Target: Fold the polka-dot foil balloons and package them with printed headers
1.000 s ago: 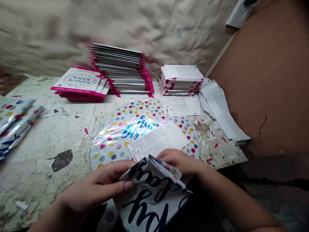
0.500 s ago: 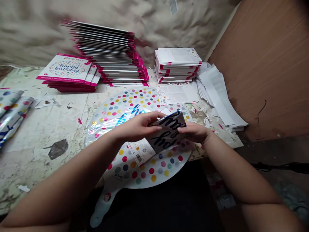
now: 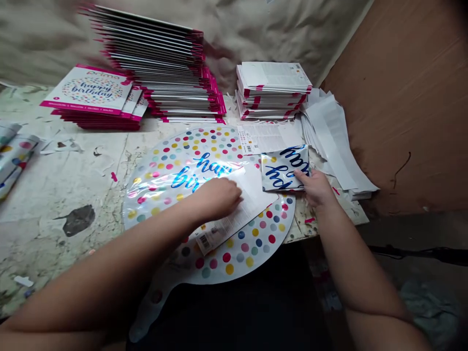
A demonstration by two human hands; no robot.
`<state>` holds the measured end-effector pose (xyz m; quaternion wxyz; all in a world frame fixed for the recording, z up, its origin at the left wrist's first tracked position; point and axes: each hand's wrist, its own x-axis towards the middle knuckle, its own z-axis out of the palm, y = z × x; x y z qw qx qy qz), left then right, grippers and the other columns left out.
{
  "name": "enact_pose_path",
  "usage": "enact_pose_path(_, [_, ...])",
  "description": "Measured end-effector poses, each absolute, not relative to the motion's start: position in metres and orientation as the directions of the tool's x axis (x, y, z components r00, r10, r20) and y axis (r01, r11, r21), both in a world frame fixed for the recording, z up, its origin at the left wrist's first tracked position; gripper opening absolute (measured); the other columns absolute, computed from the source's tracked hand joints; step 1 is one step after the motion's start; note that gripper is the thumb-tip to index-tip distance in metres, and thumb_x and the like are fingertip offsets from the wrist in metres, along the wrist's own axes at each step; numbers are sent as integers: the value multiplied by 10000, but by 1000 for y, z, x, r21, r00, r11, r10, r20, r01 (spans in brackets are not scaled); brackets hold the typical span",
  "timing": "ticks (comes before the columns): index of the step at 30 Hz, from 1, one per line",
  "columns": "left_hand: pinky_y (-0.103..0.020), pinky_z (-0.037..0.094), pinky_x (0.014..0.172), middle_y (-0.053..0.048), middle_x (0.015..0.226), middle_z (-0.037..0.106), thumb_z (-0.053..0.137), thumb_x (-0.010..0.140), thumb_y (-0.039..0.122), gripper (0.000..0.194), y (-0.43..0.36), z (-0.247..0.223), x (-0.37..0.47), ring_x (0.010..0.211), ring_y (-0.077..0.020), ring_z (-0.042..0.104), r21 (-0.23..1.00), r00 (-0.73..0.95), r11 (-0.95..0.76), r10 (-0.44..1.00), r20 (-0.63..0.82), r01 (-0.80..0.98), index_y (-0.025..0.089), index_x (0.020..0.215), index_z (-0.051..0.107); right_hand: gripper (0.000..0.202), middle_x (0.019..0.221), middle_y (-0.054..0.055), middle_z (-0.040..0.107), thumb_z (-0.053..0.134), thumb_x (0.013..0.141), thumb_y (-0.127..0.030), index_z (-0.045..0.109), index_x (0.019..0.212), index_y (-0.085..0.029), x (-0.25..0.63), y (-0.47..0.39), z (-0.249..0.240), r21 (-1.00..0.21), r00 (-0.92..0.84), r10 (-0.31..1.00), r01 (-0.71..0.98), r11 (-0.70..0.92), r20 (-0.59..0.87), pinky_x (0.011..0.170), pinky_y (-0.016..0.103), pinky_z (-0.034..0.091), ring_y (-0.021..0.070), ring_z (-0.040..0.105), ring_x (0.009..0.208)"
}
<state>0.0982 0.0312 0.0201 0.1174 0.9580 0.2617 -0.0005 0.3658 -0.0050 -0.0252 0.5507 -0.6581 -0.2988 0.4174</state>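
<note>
My right hand (image 3: pixel 320 187) grips the right edge of a folded foil balloon (image 3: pixel 276 173), silver with blue lettering, thumb on top. Curled closed, my left hand (image 3: pixel 221 197) is over a printed card (image 3: pixel 226 226); its fingertips are hidden, so whether it pinches the card cannot be told. That card, white with a barcode at its lower left corner, lies at a slant on a large flat foil balloon (image 3: pixel 164 190). Colored dots and blue lettering cover the flat balloon, and its tail hangs past the table's front edge.
Tall stacks of pink-edged cards (image 3: pixel 171 68) and a lower "happy birthday" pile (image 3: pixel 95 92) stand at the back left. Card bundles (image 3: pixel 272 90), a single card (image 3: pixel 270 139) and white paper strips (image 3: pixel 334 141) are at the right. More foil balloons (image 3: pixel 18 156) lie far left.
The folded balloon, held by both hands before, has moved right in my right hand alone. My left hand has let go of it and come down over the card, now more exposed.
</note>
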Motion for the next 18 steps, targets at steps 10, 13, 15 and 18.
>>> enact_pose_path(10, [-371, 352, 791, -106, 896, 566, 372, 851, 533, 450, 55, -19, 129, 835, -230, 488, 126, 908, -939, 341, 242, 319, 134, 857, 580, 357, 885, 81, 703, 657, 698, -464, 648, 887, -161, 358, -27, -39, -958, 498, 867, 260, -123, 24, 797, 409, 512, 241, 650, 842])
enact_pose_path(13, [-374, 340, 775, -98, 875, 565, 399, 805, 603, 496, 57, -19, 128, 814, -234, 484, 147, 907, -939, 338, 252, 309, 145, 891, 568, 355, 901, 80, 701, 648, 716, -461, 654, 912, -165, 355, -31, -35, -949, 473, 880, 296, -109, 47, 802, 394, 506, 242, 644, 860])
enact_pose_path(15, [-384, 329, 776, -102, 870, 566, 399, 777, 651, 535, 57, -18, 130, 817, -243, 481, 143, 900, -937, 347, 263, 319, 149, 863, 566, 343, 881, 78, 704, 651, 713, -461, 656, 888, -166, 353, -31, -33, -948, 468, 883, 297, -115, 39, 793, 390, 506, 242, 644, 846])
enact_pose_path(18, [-383, 317, 780, -97, 842, 579, 358, 792, 654, 544, 55, -12, 131, 783, -231, 485, 144, 894, -940, 339, 294, 309, 148, 834, 555, 319, 871, 72, 705, 664, 701, -458, 654, 841, -172, 351, -29, -33, -958, 453, 892, 252, -135, -6, 790, 388, 505, 234, 643, 829])
